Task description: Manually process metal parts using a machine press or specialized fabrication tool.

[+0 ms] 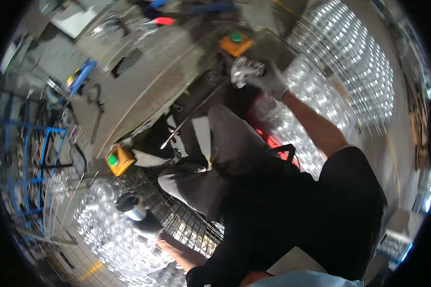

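My right hand point(270, 81), in a grey glove, is stretched forward at the upper right of the bench. Its fingers are closed around a shiny, clear piece point(243, 71), perhaps glass or plastic, just below an orange button box point(234, 45) with a green button. At the lower left, my left hand point(141, 217) wears a dark glove with a pale patch. It is over a heap of clear rounded pieces point(100, 227) in a wire cage; blur hides its fingers and anything in them. Another orange button box point(120, 161) is mounted at the bench's left corner.
A worn bench point(143, 81) spans the front, with a blue-and-yellow tool point(80, 76) and a red-handled item point(163, 21) on it. A thin metal rod point(191, 117) slants below its edge. Stacked clear pieces point(345, 57) fill a wire cage at right. Blue racking point(43, 153) stands at left.
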Available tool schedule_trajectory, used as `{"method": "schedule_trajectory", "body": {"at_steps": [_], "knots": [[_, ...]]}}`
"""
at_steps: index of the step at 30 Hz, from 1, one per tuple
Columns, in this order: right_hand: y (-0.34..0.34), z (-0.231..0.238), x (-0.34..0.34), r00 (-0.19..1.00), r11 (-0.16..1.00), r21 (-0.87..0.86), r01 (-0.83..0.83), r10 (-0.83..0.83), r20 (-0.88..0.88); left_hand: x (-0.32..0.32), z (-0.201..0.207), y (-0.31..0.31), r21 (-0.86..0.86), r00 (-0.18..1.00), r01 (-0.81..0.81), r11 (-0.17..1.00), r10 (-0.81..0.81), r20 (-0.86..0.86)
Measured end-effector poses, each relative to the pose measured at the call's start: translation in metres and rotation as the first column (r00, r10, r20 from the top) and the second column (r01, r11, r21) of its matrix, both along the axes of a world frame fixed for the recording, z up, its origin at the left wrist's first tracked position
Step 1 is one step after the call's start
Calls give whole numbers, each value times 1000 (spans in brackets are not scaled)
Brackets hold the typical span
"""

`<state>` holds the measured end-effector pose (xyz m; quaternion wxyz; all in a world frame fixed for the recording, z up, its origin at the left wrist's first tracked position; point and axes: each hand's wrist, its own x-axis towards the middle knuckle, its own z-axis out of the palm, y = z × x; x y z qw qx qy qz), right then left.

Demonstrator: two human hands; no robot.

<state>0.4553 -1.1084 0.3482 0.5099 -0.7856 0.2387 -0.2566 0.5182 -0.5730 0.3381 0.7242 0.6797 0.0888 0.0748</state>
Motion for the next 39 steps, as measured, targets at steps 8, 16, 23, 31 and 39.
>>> {"method": "schedule_trajectory", "body": {"at_steps": [8,16,23,31,39], "knots": [[-269,-68,-162,472,709,-568,417,-704,-531,-24,-17,-154,-639,929,197,743,-351,-121],[-327,-173,-126,529,913,-389,123,-392,-752,5,20,-191,-53,964,260,964,-263,-43],[-398,-231,-187,598,851,-523,-46,-396,-697,40,52,-230,-484,949,235,843,-306,-71],[-243,-132,-72,838,693,-693,-199,-246,-487,157,90,-288,-725,835,462,510,-526,163],[-36,27,12,961,869,-418,-266,204,-187,260,92,-377,-753,807,488,442,-557,196]]}}
